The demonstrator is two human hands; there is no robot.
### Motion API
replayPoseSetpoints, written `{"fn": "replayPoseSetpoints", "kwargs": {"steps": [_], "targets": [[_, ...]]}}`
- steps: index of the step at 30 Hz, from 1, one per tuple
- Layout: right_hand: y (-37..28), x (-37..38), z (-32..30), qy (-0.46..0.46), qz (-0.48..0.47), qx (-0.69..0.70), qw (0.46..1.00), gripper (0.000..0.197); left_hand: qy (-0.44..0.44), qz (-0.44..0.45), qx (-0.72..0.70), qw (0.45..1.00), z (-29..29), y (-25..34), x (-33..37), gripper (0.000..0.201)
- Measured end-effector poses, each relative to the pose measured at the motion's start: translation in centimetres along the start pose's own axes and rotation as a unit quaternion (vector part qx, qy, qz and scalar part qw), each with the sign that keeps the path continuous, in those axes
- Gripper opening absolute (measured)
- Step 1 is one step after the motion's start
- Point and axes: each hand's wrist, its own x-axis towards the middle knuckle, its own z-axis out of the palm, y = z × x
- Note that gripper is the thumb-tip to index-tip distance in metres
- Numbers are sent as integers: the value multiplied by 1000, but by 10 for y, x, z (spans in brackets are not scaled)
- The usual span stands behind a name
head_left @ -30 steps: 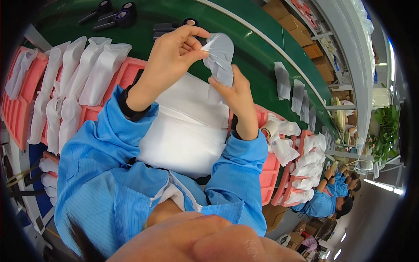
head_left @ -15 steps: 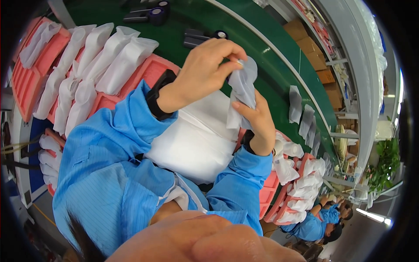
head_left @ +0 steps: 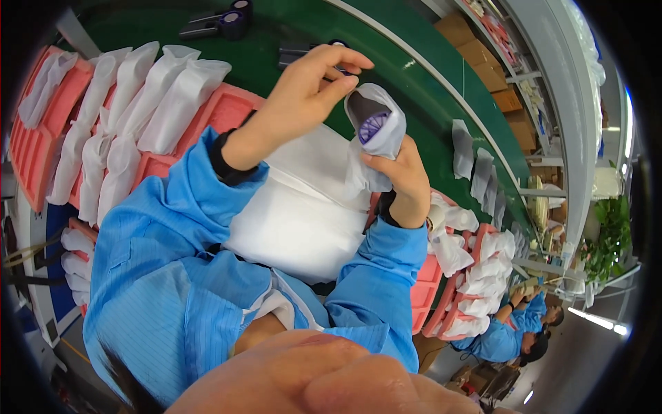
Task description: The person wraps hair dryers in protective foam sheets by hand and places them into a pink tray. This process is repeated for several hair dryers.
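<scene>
My right hand [head_left: 405,176] is wrapped round a thin white translucent sleeve bag [head_left: 394,131]. Inside its mouth shows a round purple grille end [head_left: 374,128] of a device; the rest is covered, so I cannot tell its kind. My left hand [head_left: 303,93] is raised beside the mouth of the bag, thumb and forefinger apart, with nothing between them. Under both hands lies a stack of white sleeve bags [head_left: 296,228]. Beyond the left hand a dark device [head_left: 295,54] rests on the green table [head_left: 276,21], partly hidden by that hand.
Pink trays [head_left: 231,103] at the left hold several white wrapped items [head_left: 176,103]. Another pink tray [head_left: 452,324] of wrapped items stands at the right. Further dark devices [head_left: 231,24] lie at the far left, grey sleeves [head_left: 463,148] along the right. A person in blue [head_left: 507,338] works beyond.
My left hand has let go of the bag's edge and drawn back a little. The bag's mouth now gapes, showing the purple grille; my right hand keeps hold.
</scene>
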Motion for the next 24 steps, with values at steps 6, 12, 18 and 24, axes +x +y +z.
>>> {"fn": "replayPoseSetpoints", "kwargs": {"steps": [6,12,18,24], "targets": [[3,-4,-7,-78,-28,-2,997,64,-151,-40,-6,988,-7,-2,1,17],[1,1,3,-55,-36,-43,997,49,-89,34,56,994,-3,-8,-2,12],[-6,-1,11,-76,-61,-129,987,42,140,197,172,955,3,-3,-5,9],[-7,-4,6,37,-80,-140,986,39,100,156,140,973,-2,6,2,13]]}}
